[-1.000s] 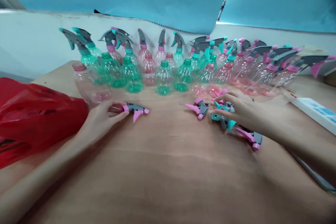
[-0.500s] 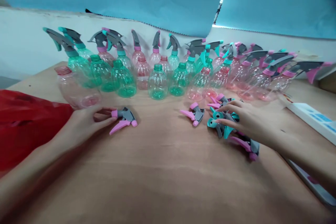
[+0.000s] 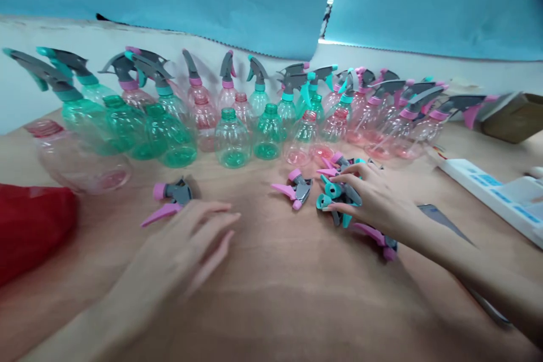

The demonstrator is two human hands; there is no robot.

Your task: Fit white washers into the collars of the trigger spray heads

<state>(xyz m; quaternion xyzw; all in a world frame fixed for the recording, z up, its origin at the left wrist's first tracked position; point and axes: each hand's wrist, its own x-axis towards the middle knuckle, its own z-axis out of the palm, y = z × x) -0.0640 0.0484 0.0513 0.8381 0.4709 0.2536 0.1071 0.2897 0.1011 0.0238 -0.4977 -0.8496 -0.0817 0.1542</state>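
My left hand (image 3: 190, 243), blurred by motion, stretches its fingers over the table with nothing in them. Just beyond it lies a pink-and-grey trigger spray head (image 3: 173, 195), apart from the others. My right hand (image 3: 369, 195) has its thumb and fingers around teal-and-grey trigger spray heads (image 3: 333, 191) lying in a small pile. Against that pile rest more pink-and-grey spray heads, one of them a near spray head (image 3: 384, 242). Another pink-and-grey spray head (image 3: 298, 189) lies a little to the left of my right hand.
Behind the hands stand rows of clear green and pink bottles; some, like a green bottle (image 3: 232, 144), lack tops, others carry spray heads. A pink bottle (image 3: 80, 158) stands at left near a red bag (image 3: 34, 226). At right are a white power strip (image 3: 487, 192) and a phone (image 3: 443, 222).
My left hand has let go of the pink-and-grey spray head, now lying on the table, and moved nearer and right. My right hand stays at the teal spray heads. The view has turned right.
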